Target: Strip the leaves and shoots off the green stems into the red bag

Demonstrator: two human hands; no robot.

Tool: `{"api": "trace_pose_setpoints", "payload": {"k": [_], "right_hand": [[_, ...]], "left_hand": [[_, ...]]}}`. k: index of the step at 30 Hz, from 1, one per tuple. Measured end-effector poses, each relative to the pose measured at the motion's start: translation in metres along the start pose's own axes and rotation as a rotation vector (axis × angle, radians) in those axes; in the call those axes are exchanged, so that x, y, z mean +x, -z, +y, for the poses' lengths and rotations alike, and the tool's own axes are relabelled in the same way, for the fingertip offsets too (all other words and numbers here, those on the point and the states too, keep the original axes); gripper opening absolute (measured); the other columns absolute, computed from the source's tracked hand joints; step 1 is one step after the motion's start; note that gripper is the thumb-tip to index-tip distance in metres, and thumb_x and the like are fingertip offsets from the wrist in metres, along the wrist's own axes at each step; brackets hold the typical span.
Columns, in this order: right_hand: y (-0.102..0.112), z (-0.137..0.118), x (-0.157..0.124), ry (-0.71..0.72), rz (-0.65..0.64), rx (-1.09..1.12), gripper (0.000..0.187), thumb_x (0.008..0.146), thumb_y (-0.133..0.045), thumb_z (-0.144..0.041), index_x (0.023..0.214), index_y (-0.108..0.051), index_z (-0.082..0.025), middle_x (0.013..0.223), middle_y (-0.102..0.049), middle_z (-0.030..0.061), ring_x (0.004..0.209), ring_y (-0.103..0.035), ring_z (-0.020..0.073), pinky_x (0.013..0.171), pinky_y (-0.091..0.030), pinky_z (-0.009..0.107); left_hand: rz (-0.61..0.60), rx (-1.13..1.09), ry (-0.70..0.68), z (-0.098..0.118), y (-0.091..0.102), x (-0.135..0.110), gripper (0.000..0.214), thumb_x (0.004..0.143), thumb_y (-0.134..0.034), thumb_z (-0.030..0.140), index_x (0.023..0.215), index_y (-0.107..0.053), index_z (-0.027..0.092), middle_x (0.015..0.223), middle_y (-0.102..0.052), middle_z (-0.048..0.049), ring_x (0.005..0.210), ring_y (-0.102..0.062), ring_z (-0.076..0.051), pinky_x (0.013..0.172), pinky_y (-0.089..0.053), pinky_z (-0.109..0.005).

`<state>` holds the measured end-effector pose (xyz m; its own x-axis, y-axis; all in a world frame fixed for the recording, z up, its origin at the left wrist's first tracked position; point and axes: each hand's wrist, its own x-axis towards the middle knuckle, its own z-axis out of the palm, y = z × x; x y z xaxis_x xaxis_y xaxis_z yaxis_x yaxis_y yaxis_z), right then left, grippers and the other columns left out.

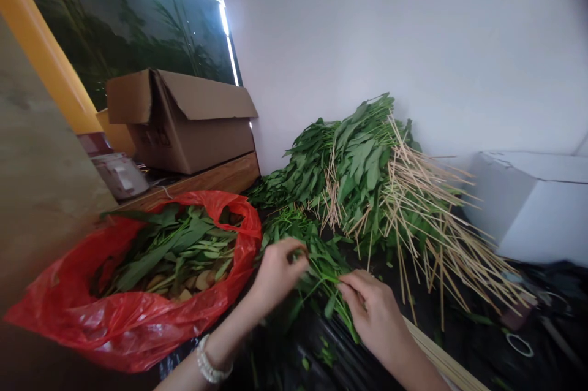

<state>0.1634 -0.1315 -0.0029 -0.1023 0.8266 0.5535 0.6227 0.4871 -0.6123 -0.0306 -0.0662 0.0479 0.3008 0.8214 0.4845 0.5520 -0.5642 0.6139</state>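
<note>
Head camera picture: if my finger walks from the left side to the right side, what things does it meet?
Red plastic bag → left hand → green leafy sprig → right hand → bamboo skewers → white box

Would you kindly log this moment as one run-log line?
left hand: pinching leafy green stems | right hand: pinching same stems | beside: red plastic bag of leaves, bamboo skewers

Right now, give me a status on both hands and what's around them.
Both on stems: left hand, right hand pinching leafy stems. Behind them, greens pile with bamboo skewers. Beside left hand, red bag of leaves.
</note>
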Motion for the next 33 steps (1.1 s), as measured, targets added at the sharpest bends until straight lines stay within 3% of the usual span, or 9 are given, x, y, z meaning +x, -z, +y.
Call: {"api": "trace_pose_setpoints", "payload": {"k": [2,4,11,16,20,25,27,29,33], "right_hand": [[0.000,0.001,0.000,-0.007,0.012,0.003,0.021,0.094,-0.044,-0.020,0.083,-0.062,-0.022,0.077,-0.062,0.0024,0.073,-0.060,0.0172,0.067,-0.043,0.028],[-0.002,0.001,-0.001,0.006,0.008,-0.030,0.020,0.094,-0.044,-0.019,0.085,-0.062,-0.022,0.079,-0.062,0.0023,0.075,-0.059,0.0174,0.069,-0.043,0.028],[-0.013,-0.002,-0.007,0.118,-0.112,-0.182,0.024,0.096,-0.036,-0.016,0.084,-0.056,-0.021,0.085,-0.058,0.0044,0.083,-0.054,0.0202,0.074,-0.041,0.032],[-0.011,-0.008,-0.008,0.121,-0.162,-0.172,0.025,0.095,-0.034,-0.015,0.079,-0.053,-0.020,0.083,-0.056,0.0043,0.080,-0.052,0.0191,0.071,-0.038,0.033],[0.001,-0.017,-0.004,-0.005,-0.222,0.138,0.026,0.095,-0.038,-0.024,0.073,-0.052,-0.021,0.075,-0.056,0.0005,0.072,-0.052,0.0152,0.066,-0.038,0.028],[0.018,-0.021,0.002,-0.225,-0.367,0.603,0.030,0.092,-0.046,-0.043,0.077,-0.060,-0.020,0.072,-0.058,0.0000,0.071,-0.055,0.0150,0.066,-0.043,0.025],[0.019,-0.020,0.002,-0.262,-0.344,0.734,0.033,0.091,-0.047,-0.047,0.080,-0.062,-0.019,0.072,-0.060,0.0017,0.070,-0.057,0.0157,0.066,-0.045,0.026],[0.014,-0.020,-0.001,-0.285,-0.318,0.749,0.031,0.090,-0.049,-0.044,0.083,-0.066,-0.019,0.072,-0.063,0.0027,0.069,-0.060,0.0164,0.066,-0.047,0.027],[-0.007,-0.026,-0.014,-0.160,-0.407,0.471,0.023,0.086,-0.054,-0.026,0.102,-0.071,-0.027,0.100,-0.069,0.0043,0.095,-0.064,0.0196,0.087,-0.048,0.030]], "left_hand": [[0.130,-0.145,0.127,-0.002,0.013,0.009,0.015,0.079,-0.047,0.015,0.072,-0.060,0.016,0.063,-0.055,0.0025,0.059,-0.051,-0.012,0.057,-0.038,-0.021],[0.135,-0.168,0.133,0.002,0.023,0.012,0.018,0.085,-0.045,0.020,0.075,-0.059,0.016,0.063,-0.054,0.0027,0.059,-0.051,-0.012,0.056,-0.037,-0.021],[-0.421,0.298,-0.338,0.020,0.004,-0.011,0.014,0.083,-0.067,0.032,0.092,-0.069,0.022,0.087,-0.066,-0.0020,0.080,-0.062,-0.017,0.068,-0.044,-0.023],[-0.530,0.491,-0.474,0.022,0.000,-0.016,0.014,0.086,-0.063,0.028,0.076,-0.066,0.018,0.075,-0.062,-0.0013,0.066,-0.061,-0.016,0.055,-0.038,-0.024],[-0.570,0.342,-0.487,0.035,0.014,-0.015,0.017,0.090,-0.058,0.027,0.077,-0.065,0.018,0.073,-0.059,-0.0009,0.065,-0.057,-0.015,0.057,-0.037,-0.025],[-0.609,-0.126,-0.298,0.042,0.028,-0.017,0.026,0.092,-0.054,0.034,0.078,-0.069,0.018,0.073,-0.060,-0.0031,0.068,-0.055,-0.014,0.063,-0.040,-0.024],[-0.561,-0.309,-0.186,0.036,0.034,-0.017,0.034,0.091,-0.052,0.042,0.075,-0.069,0.017,0.071,-0.060,-0.0042,0.069,-0.055,-0.016,0.065,-0.042,-0.025],[-0.410,-0.410,-0.083,0.027,0.043,-0.016,0.041,0.091,-0.049,0.049,0.071,-0.065,0.017,0.068,-0.057,-0.0032,0.066,-0.052,-0.015,0.064,-0.040,-0.025],[-0.043,-0.338,-0.021,0.008,0.067,-0.009,0.040,0.094,-0.041,0.048,0.071,-0.057,0.019,0.067,-0.048,0.0000,0.061,-0.043,-0.013,0.060,-0.036,-0.024]]}}
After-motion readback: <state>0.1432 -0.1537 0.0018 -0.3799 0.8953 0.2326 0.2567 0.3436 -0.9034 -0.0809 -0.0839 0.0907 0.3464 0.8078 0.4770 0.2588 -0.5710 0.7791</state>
